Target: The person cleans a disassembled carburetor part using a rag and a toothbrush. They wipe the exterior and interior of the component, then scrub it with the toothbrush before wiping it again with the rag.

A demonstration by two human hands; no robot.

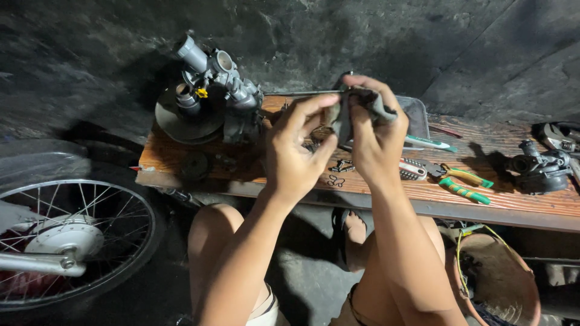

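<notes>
Both hands raised above the wooden bench (199, 158), over its middle. Right hand (373, 136) closed around a grey rag (362, 105) — fingers curled over its top. Left hand (294, 151) half open, fingertips pinching the rag's lower edge. Carburettor (214, 81) near the bench's back left corner. Green-handled pliers (462, 181) by the front edge, right of the hands.

Worn wooden bench (519, 208) with grey carburetor (211, 81), green-handled pliers (462, 181), small clips (338, 172).
</notes>
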